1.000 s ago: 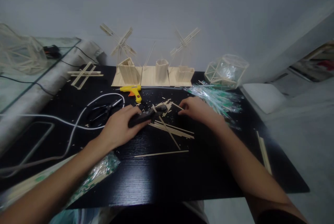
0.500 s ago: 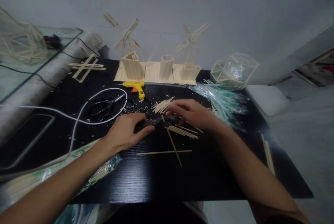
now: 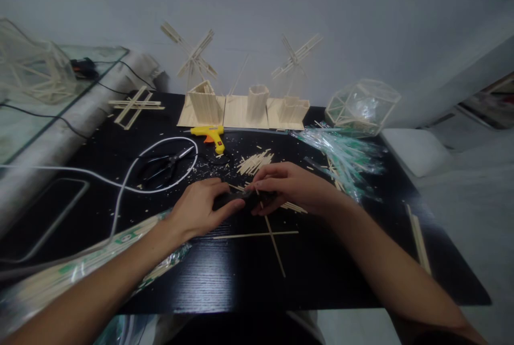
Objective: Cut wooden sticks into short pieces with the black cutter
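Right hand (image 3: 293, 187) moved in, gripping black tool (image 3: 244, 199)

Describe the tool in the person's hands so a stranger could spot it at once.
On the black table, look near the middle, where the left hand and right hand meet among wooden sticks. The dark hand tool lies under the left hand, its tip at the right hand; unlike the black scissors inside the white cable loop, it is held.
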`<state>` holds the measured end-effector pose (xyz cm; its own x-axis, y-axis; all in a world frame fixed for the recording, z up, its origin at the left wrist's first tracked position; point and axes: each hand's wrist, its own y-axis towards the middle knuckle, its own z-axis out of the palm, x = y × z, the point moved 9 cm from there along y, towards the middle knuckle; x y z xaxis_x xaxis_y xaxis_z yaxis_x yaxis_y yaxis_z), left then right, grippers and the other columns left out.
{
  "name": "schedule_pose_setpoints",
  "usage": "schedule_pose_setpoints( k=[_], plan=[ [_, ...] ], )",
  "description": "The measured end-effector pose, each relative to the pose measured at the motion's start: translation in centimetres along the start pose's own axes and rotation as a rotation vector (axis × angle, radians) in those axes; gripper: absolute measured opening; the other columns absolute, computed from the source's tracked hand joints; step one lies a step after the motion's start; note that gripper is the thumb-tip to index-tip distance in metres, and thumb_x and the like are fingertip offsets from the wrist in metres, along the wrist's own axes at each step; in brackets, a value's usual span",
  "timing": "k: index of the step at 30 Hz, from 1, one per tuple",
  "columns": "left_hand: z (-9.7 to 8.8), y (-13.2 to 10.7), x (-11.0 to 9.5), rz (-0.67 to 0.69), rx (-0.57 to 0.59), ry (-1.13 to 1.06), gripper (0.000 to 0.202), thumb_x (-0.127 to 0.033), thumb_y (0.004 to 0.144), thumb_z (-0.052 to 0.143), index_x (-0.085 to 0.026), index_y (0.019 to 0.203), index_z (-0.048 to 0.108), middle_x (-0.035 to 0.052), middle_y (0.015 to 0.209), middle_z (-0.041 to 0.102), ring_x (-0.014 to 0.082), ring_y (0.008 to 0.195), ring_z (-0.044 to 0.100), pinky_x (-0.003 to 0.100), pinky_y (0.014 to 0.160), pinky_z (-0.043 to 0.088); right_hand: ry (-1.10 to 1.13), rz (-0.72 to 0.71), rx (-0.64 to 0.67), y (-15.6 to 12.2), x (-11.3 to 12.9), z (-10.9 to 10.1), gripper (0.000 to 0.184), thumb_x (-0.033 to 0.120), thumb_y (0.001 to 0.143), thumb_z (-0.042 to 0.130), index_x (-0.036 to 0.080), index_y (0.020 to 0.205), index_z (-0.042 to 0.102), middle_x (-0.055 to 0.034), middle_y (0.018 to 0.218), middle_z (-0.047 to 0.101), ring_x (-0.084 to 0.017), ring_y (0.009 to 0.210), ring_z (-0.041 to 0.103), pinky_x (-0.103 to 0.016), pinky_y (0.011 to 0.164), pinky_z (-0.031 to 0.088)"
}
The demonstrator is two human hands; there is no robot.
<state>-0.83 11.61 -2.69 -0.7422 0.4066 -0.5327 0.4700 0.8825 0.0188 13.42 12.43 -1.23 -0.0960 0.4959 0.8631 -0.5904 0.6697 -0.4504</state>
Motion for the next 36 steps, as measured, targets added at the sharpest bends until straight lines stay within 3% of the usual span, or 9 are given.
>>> schedule_pose_setpoints(
  k=[15,23,31,36],
  plan=[
    [0.1,-0.2,0.4,-0.043,-0.02,0.076,0.054,-0.066,0.095,0.045,-0.02,0.081,0.07,0.0036,0.075,0.063,0.0205,0.072,0.062,0.032,0.067,0.041,0.013,0.044,-0.033,0.0,-0.3,-0.2,0.007,0.016,0.09,0.067,0.015,0.083,0.067,-0.0007,0.076,0.069,-0.015,0.069,0.074,-0.028,0.07,0.067],
    [-0.7,-0.3,0.5,-0.035,-0.098,0.201,0.06,-0.07,0.092,0.044,-0.02,0.068,0.064,0.0048,0.068,0.063,0.0197,0.065,0.06,0.03,0.062,0.036,-0.017,0.017,-0.031,-0.4,0.0,-0.7,0.008,0.02,0.088,0.073,0.014,0.089,0.068,-0.0056,0.096,0.073,-0.016,0.072,0.077,-0.031,0.076,0.067],
    [-1.1,0.5,2.5,-0.195,-0.095,0.161,0.063,-0.071,0.094,0.039,-0.02,0.064,0.061,0.0043,0.066,0.065,0.0197,0.063,0.058,0.03,0.061,0.032,-0.024,-0.047,-0.094,-0.4,0.9,-2.3,0.007,0.022,0.091,0.071,0.017,0.092,0.065,-0.004,0.097,0.07,-0.019,0.075,0.079,-0.03,0.073,0.067],
    [-1.4,0.4,3.5,-0.281,-0.108,-0.009,0.067,-0.069,0.096,0.035,-0.02,0.059,0.06,0.0015,0.058,0.061,0.0177,0.059,0.055,0.029,0.061,0.033,-0.078,-0.046,-0.212,0.2,0.9,-3.6,0.007,0.019,0.091,0.069,0.017,0.088,0.063,-0.0019,0.088,0.067,-0.017,0.068,0.077,-0.026,0.065,0.067]
  ],
)
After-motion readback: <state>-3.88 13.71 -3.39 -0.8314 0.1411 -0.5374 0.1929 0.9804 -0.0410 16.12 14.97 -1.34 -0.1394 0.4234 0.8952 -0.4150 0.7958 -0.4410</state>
